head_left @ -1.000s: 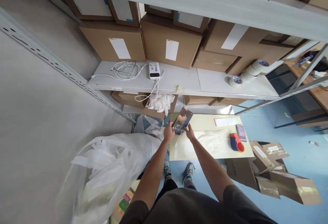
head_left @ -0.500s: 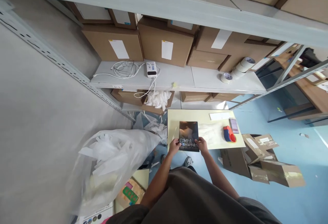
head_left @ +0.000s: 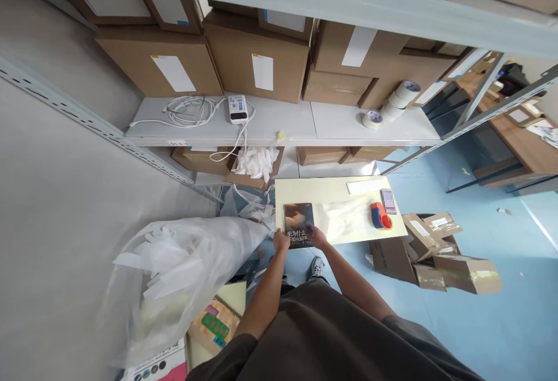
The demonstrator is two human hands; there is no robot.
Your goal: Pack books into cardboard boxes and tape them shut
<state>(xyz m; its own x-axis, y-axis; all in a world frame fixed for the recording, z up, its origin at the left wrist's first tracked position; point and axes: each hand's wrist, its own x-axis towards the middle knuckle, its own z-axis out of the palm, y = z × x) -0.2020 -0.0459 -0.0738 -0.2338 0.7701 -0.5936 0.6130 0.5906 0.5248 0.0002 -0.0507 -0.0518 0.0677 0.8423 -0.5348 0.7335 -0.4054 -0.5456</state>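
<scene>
A person's two bare hands grip a dark book (head_left: pixel 299 221) — left hand (head_left: pixel 281 240) closed on its lower left edge, right hand (head_left: pixel 318 236) pinching the lower right, thumb on the cover. The book is over the left end of a pale table (head_left: pixel 288 189); whether it touches the tabletop, I cannot tell. To its right: a white sheet (head_left: pixel 344 218), then a red-and-blue tape dispenser (head_left: pixel 378 216).

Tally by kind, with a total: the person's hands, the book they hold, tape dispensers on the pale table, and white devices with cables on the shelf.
Hands: 2, left hand and right hand
Book held: 1, dark book
Tape dispenser: 1
White device: 1
Total: 5
</scene>
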